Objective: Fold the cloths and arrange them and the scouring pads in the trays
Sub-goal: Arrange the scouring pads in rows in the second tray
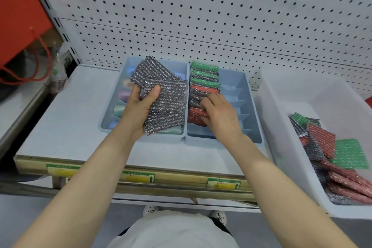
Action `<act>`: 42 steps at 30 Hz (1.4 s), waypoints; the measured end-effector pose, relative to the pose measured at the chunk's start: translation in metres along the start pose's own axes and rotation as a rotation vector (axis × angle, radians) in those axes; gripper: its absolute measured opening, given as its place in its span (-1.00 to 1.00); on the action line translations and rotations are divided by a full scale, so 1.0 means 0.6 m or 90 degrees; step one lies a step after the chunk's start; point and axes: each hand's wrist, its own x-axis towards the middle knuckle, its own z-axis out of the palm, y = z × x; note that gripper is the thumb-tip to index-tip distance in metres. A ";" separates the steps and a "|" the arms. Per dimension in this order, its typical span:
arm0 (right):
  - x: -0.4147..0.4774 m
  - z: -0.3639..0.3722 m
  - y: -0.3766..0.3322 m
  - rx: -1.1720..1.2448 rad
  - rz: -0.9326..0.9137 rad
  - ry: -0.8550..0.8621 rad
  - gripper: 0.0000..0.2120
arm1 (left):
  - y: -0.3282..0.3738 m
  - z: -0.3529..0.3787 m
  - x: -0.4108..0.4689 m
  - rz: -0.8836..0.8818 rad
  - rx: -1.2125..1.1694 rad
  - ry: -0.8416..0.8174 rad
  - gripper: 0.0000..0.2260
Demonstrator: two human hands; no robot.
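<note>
Scouring pads, grey pads [165, 96] fanned in a loose sheaf, sit gripped between thumb and fingers of the left hand [141, 106], held above the left tray [179, 64] on a shop shelf [70, 117]. The right hand [219, 112] reaches into the right tray [248, 94], fingers curled over the top of a red pad [196, 116] at the near end of an upright row [204, 78] of green, red and grey.

The sheaf looks the weak point: the grip catches only one corner, and the outer pads splay away from it, so one could well slide out and drop onto the pastel cloths [122, 94] below, mixing the two trays. The row is likely the second risk. Packed on edge with open space beside it, it may topple sideways or spring apart if the right hand pries too wide a gap. Feeding several pads in at once could also jam them crooked against a divider. More pads lie loose in the white bin [281, 127] to the right.
</note>
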 end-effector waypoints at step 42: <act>0.008 -0.073 0.012 0.057 0.067 -0.209 -0.85 | 0.006 -0.017 0.043 0.086 0.051 0.060 -0.75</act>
